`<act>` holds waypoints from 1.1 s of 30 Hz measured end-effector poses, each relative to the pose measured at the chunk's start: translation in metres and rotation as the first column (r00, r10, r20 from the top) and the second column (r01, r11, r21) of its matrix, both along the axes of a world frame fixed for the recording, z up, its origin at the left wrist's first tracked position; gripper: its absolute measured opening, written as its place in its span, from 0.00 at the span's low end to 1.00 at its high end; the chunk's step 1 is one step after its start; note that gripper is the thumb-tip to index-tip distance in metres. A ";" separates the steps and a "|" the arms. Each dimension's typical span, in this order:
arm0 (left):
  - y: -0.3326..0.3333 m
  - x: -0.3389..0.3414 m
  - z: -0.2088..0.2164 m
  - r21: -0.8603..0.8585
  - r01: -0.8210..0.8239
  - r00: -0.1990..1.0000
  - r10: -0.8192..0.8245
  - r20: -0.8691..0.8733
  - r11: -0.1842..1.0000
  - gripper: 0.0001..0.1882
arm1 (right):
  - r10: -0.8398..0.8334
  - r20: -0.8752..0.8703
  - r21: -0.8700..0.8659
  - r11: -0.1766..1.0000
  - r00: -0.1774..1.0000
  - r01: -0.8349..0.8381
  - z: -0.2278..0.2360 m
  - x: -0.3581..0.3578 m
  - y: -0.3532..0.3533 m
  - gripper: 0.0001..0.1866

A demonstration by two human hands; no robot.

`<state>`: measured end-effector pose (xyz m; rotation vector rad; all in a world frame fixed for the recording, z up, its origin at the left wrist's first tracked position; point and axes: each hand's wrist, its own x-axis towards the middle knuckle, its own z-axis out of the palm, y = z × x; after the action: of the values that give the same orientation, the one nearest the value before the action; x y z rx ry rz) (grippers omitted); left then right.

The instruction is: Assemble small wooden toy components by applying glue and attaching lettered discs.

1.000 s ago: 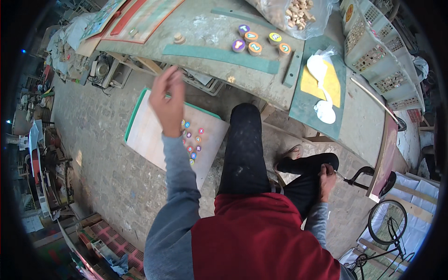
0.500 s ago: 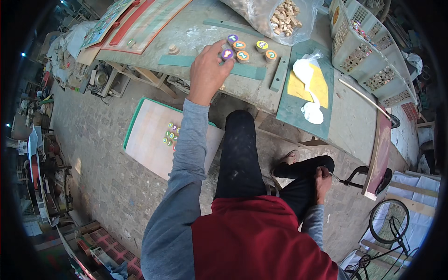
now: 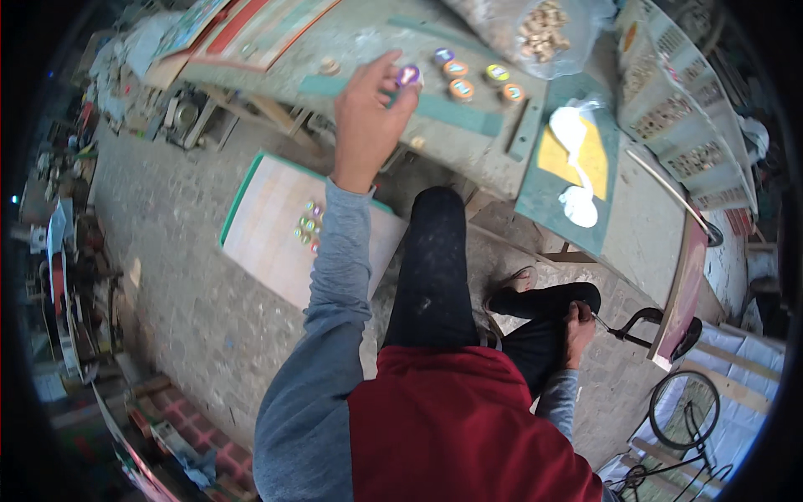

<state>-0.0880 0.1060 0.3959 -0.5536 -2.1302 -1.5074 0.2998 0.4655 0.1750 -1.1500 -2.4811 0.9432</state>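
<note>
You're wearing a two-tone top: its body (image 3: 460,427) is deep red, and your left sleeve (image 3: 343,251) and right sleeve (image 3: 559,397) are plain grey, the red meeting the grey in a clean line by your left shoulder. The left sleeve bunches into soft wrinkles along the forearm and reaches the wrist; your left hand (image 3: 366,125) and right hand (image 3: 578,333) are bare. Your trousers (image 3: 427,268) are black (a few pale specks show on the thigh), and a brownish shoe or sandal (image 3: 524,278), too blurred to tell which, shows below them.
</note>
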 end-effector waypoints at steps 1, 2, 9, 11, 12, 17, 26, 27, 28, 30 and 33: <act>-0.012 0.007 0.003 -0.008 -0.024 0.999 0.024 0.022 1.000 0.24 | -0.021 -0.029 -0.015 1.000 0.999 0.020 0.005 0.000 -0.003 0.16; -0.028 0.013 0.007 0.079 -0.046 0.997 0.051 -0.056 0.996 0.22 | -0.042 -0.056 -0.033 0.999 0.998 0.040 0.009 0.001 -0.006 0.16; -0.214 0.062 -0.067 -0.196 -0.507 0.833 0.535 0.142 0.840 0.13 | 0.028 -0.022 -0.038 0.999 0.999 -0.029 0.005 -0.004 0.001 0.14; -0.255 0.078 -0.128 -0.311 -0.551 0.740 0.625 0.247 0.775 0.12 | 0.028 0.000 -0.032 0.999 1.000 -0.028 0.008 -0.007 -0.002 0.15; -0.277 0.084 -0.167 -0.291 -0.550 0.728 0.620 0.293 0.783 0.12 | 0.023 0.011 -0.023 0.999 1.000 -0.023 0.008 -0.009 -0.005 0.15; -0.319 0.106 -0.306 -0.487 -0.502 0.647 0.684 0.336 0.714 0.13 | 0.024 -0.003 -0.053 0.998 1.000 -0.025 0.011 -0.007 -0.008 0.15; -0.348 0.127 -0.424 -0.689 -0.394 0.528 0.763 0.373 0.609 0.18 | 0.012 0.012 -0.059 0.998 1.000 -0.011 0.005 -0.007 -0.010 0.14; -0.343 0.125 -0.425 -0.685 -0.391 0.529 0.759 0.379 0.614 0.18 | 0.016 0.003 -0.056 0.998 1.000 -0.015 0.006 -0.008 -0.010 0.14; -0.337 0.123 -0.424 -0.689 -0.396 0.551 0.758 0.350 0.607 0.19 | 0.014 0.005 -0.051 0.999 1.000 -0.013 0.006 -0.007 -0.008 0.14; -0.330 0.120 -0.422 -0.693 -0.400 0.571 0.755 0.323 0.599 0.21 | 0.011 0.052 -0.026 1.000 0.999 -0.010 0.005 -0.006 -0.005 0.15; -0.326 0.114 -0.418 -0.671 -0.437 0.537 0.772 0.339 0.599 0.20 | 0.015 0.072 -0.015 1.000 0.997 -0.014 0.006 -0.006 -0.005 0.15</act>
<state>0.0265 -0.2199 -0.0217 0.6648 -2.7909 -0.6909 0.2937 0.4607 0.1814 -1.1930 -2.5461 0.9407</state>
